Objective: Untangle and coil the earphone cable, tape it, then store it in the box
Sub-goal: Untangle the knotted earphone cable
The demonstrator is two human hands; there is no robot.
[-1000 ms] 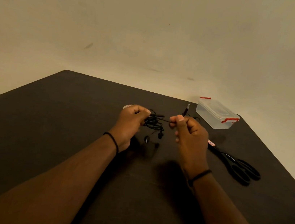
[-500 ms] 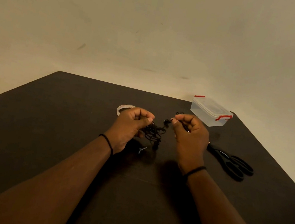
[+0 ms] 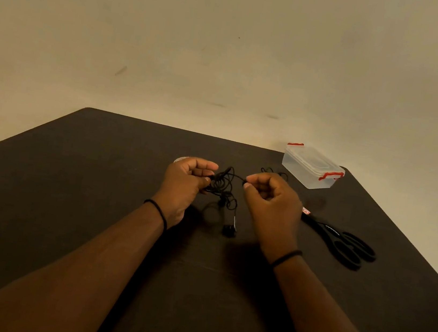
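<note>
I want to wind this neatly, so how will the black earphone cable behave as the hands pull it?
The earphone cable is probably very floppy: it hangs in loose loops between the left hand and right hand. It looks thin and light, so an earbud dangling below may swing. The tangled loops may snag rather than slide free.

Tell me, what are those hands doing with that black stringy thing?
A person is untangling an earphone cable. The left hand grips the knotted bunch while the right hand pinches one strand. One earbud dangles over the table. The box sits shut, scissors lie untouched.
</note>
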